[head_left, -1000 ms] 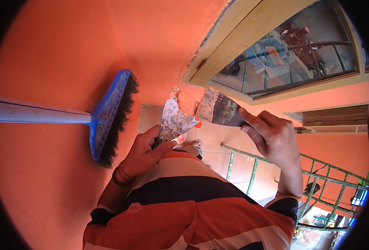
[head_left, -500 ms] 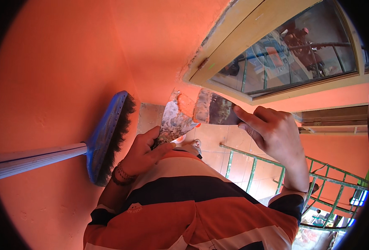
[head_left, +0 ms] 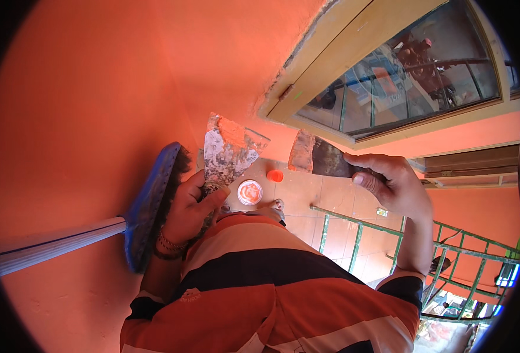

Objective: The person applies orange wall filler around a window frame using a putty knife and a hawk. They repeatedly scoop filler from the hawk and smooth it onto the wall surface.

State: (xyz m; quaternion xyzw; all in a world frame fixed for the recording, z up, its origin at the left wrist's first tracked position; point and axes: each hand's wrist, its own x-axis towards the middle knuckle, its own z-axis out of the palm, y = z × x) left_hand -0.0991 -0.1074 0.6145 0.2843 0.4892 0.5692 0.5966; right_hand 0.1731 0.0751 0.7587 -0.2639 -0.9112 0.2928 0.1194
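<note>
From afar I'm seeing the left hand point(head_left: 189, 206) curling around a paste-smeared scraper point(head_left: 227, 153), hiding its handle; the right hand point(head_left: 396, 185) is pinching a second scraper point(head_left: 325, 157), apart from it. Print on the striped shirt point(head_left: 190, 294) is blurring beyond my reading; the broom point(head_left: 144, 206) is running off the left edge.

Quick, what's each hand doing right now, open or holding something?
Left hand: closed, holding a wide scraper with orange paste on it.
Right hand: closed, holding a darker scraper.
</note>
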